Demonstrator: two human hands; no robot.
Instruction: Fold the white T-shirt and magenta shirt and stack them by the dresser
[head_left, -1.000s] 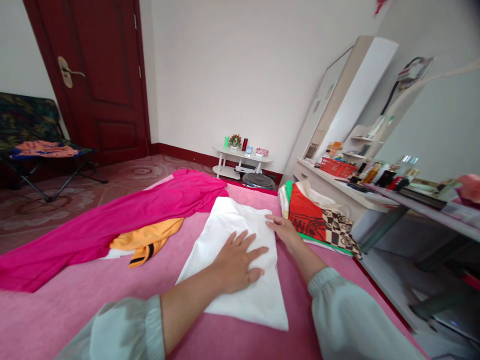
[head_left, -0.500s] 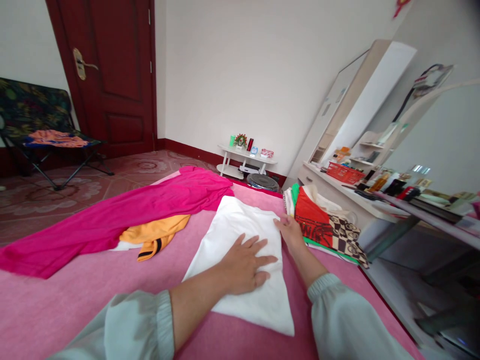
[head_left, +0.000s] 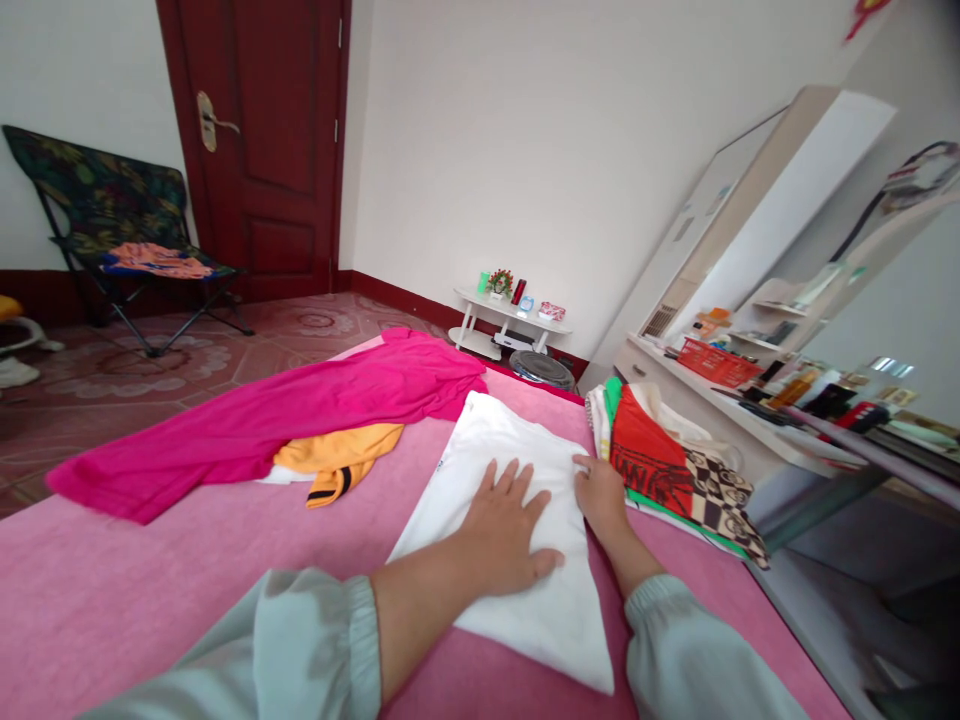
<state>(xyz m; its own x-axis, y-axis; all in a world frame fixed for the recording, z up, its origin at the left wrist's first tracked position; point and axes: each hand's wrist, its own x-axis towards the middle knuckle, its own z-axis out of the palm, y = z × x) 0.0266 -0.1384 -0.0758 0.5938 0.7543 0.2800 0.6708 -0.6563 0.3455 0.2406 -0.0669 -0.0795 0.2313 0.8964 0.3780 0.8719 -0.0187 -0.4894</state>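
Observation:
A folded white shirt (head_left: 525, 625) lies on the pink bedspread (head_left: 315, 590), with a small dark mark at its left edge. Flat on the middle of it rests my left hand (head_left: 502, 535), palm down and fingers spread. My right hand (head_left: 602, 495) is at the shirt's upper right edge, its fingers curled and closed on the cloth there; part of that grip is hidden. Just beyond the right hand is a stack of folded clothes (head_left: 649, 450) in red, green and checked brown.
A long magenta garment (head_left: 300, 410) stretches across the bed's far left, partly over a yellow garment (head_left: 352, 455). On the right stands a dressing table with a red basket (head_left: 716, 362). A low white stand (head_left: 510, 315), a folding chair (head_left: 150, 260) and a door (head_left: 277, 150) are behind.
The view has turned slightly left, so things sit further right. My left fingers have shifted on the shirt, thumb further out. My right fingers have curled more at the edge.

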